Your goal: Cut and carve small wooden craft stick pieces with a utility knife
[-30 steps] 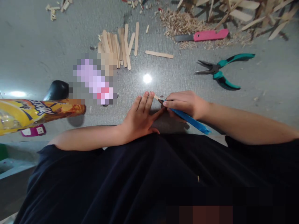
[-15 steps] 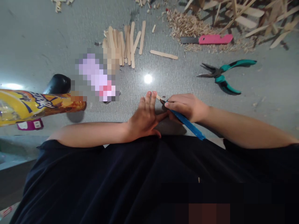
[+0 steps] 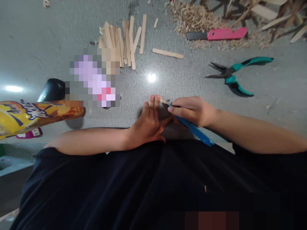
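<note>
My left hand point(image 3: 150, 119) lies flat with its fingers stretched out, the fingertips resting on the tabletop. From under those fingertips pokes the pale end of a small wooden stick point(image 3: 161, 100), most of it hidden. My right hand point(image 3: 192, 110) is closed around a blue-handled knife point(image 3: 199, 131), its handle slanting down towards my shirt. The knife's dark tip meets the stick's end, just right of my left fingertips. The left index finger reaches across towards the right hand.
Flat wooden sticks point(image 3: 131, 41) lie grouped ahead, with a single stick point(image 3: 168, 53) nearby. Open pliers point(image 3: 225, 72) rest at right. A pink-handled blade point(image 3: 226, 34) lies by wood shavings point(image 3: 194, 16). At left are a yellow bottle point(image 3: 35, 115), a black object point(image 3: 52, 89) and a blurred purple item point(image 3: 92, 76).
The camera view has shifted slightly, so the table items appear displaced. Both hands keep nearly the same pose, and the knife stays against the stick with a very small movement.
</note>
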Action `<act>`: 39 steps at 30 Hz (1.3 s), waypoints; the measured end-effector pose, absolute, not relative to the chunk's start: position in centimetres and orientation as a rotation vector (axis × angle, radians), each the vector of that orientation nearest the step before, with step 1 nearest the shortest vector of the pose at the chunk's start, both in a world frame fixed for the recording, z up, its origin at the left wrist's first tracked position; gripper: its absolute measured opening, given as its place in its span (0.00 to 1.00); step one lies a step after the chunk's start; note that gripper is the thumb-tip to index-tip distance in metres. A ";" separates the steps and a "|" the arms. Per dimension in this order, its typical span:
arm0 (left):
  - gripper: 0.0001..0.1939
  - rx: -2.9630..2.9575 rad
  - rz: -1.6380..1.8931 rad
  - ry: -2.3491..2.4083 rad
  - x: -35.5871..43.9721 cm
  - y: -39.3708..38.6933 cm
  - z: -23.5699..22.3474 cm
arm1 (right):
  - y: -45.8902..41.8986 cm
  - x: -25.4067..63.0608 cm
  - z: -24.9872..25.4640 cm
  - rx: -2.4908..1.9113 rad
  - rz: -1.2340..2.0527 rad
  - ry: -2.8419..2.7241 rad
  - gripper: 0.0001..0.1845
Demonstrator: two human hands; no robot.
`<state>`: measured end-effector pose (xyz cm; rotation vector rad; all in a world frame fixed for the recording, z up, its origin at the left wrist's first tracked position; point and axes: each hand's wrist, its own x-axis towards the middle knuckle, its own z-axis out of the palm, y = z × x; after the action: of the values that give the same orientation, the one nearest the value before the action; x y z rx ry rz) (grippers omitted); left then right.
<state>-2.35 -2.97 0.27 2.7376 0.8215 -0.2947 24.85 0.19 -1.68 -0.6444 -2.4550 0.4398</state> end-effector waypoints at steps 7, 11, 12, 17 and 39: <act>0.77 2.799 -0.309 0.803 -2.2 -2.8 1.1 | 0.5 25.0 -1.6 -0.625 0.543 -2.494 0.15; 0.74 2.753 -0.317 0.823 -2.2 -2.9 1.3 | 0.4 25.0 -1.7 -0.658 0.519 -2.517 0.16; 0.74 2.745 -0.316 0.828 -2.2 -2.9 1.3 | 0.4 25.0 -1.7 -0.658 0.526 -2.510 0.16; 0.76 2.740 -0.326 0.835 -2.2 -3.0 1.0 | 0.3 25.1 -1.7 -0.670 0.615 -2.497 0.18; 0.75 2.726 -0.341 0.809 -2.4 -2.9 0.6 | 0.2 25.2 -1.9 -0.712 0.627 -2.556 0.19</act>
<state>-2.40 -2.94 0.59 2.7261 0.8091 -0.3406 25.19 0.23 -1.88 -0.7123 -2.5559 0.6271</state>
